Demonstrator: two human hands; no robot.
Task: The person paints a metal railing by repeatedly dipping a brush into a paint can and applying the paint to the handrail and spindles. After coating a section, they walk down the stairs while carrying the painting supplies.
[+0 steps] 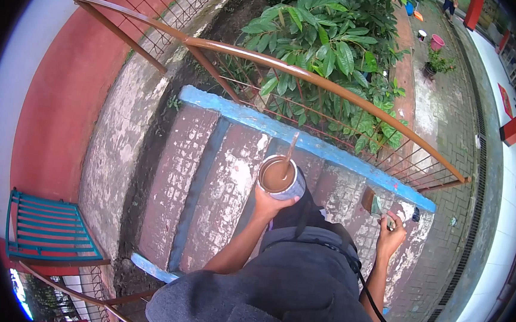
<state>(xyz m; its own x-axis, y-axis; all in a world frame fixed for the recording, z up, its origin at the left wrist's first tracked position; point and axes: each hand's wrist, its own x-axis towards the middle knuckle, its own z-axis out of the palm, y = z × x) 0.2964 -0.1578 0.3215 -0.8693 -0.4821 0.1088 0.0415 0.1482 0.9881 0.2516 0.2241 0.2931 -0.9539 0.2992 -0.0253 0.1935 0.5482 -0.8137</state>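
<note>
My left hand is wrapped round a can of brown paint, held upright in front of my body. A thin stick stands in the paint and leans against the rim. Off to the right, the fingers of my right hand are closed on the handle of a paintbrush. Its bristles look brown and point up and left, over the worn steps.
A brown metal railing crosses beyond the blue step edge, with leafy plants behind it. At the lower left is a teal slatted bench. A dark cable hangs by my right arm. Pots stand at the upper right.
</note>
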